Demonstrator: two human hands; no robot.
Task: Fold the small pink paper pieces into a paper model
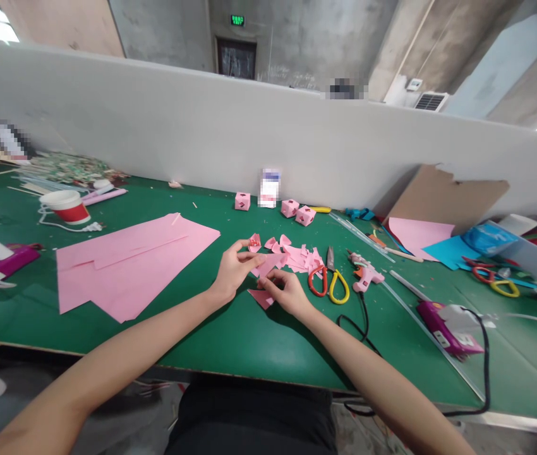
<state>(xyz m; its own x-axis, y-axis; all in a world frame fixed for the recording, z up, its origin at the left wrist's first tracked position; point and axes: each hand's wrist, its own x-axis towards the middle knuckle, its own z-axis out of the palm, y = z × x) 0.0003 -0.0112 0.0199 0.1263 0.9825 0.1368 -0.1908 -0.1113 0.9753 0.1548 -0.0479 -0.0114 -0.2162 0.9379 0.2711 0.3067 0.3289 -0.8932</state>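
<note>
Between the fingers of my left hand [233, 270] is a small folded piece of pink paper [273, 261]. My right hand [290, 292] pinches at the lower edge of the same piece. Beneath its fingertips a pink triangular scrap [263, 299] shows near the green table; whether it is touched cannot be told. Just beyond the hands lies a pile of pink paper cuttings [302, 258]. Scissors [330, 278] with one red and one yellow handle rest to the right of my right hand, open-bladed or not is unclear.
Large pink sheets [155, 265] lie to the left. Pink paper cubes [242, 201] stand at the back. A pink glue gun [368, 275] with a black cord and a purple power strip [448, 332] are on the right. A paper cup [67, 207] stands far left; cardboard [443, 196] leans at the right.
</note>
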